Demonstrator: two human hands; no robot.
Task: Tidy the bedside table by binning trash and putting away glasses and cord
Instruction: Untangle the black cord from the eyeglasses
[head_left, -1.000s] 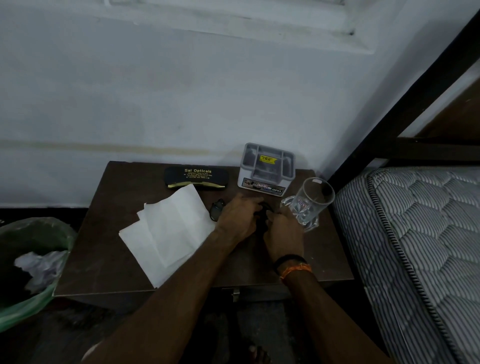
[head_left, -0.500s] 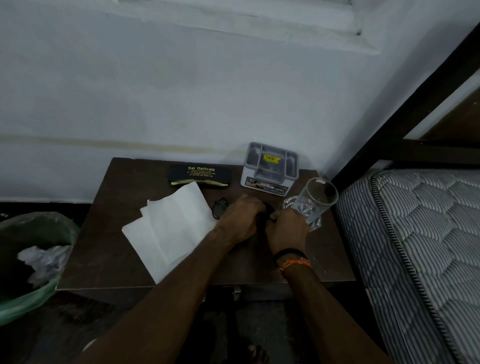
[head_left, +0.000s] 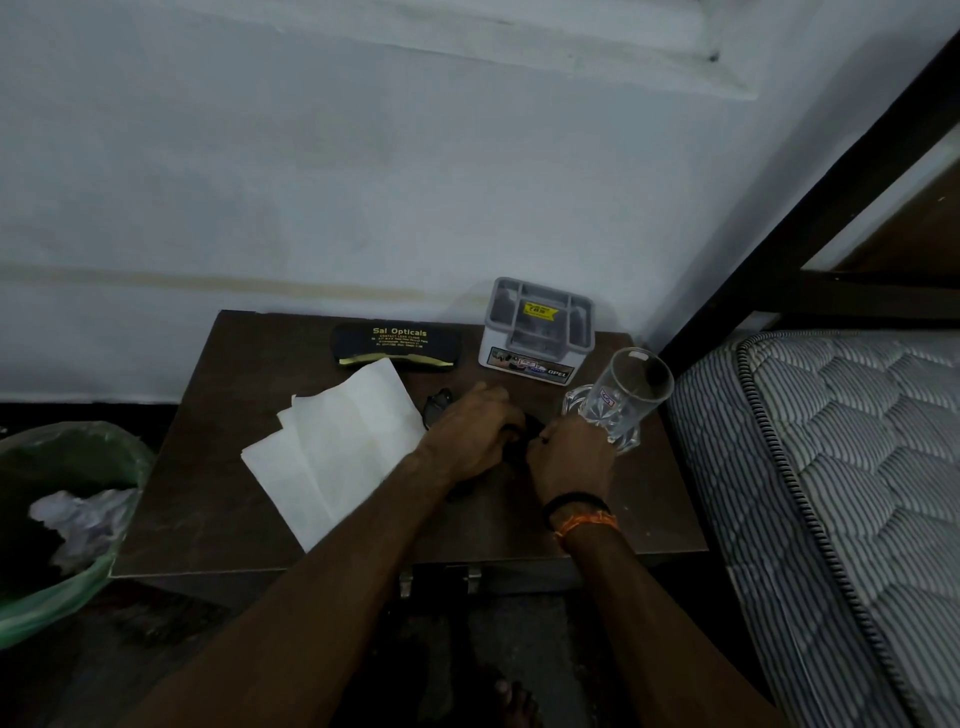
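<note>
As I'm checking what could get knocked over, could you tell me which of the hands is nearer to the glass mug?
Right. The right hand lies just beside the glass mug, at its base. The left hand is farther off, on the side toward the white paper.

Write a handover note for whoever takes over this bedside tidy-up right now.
Hands: left hand and right hand both grip a dark bundle, probably the cord, mid-table.
Things: glasses lie partly hidden beside the left hand; glasses case is at the back; organiser box beside it; white paper on the table; bin on the floor to the left.
Done: some crumpled trash binned.
Left: stow the cord, case the glasses, bin the paper.
</note>
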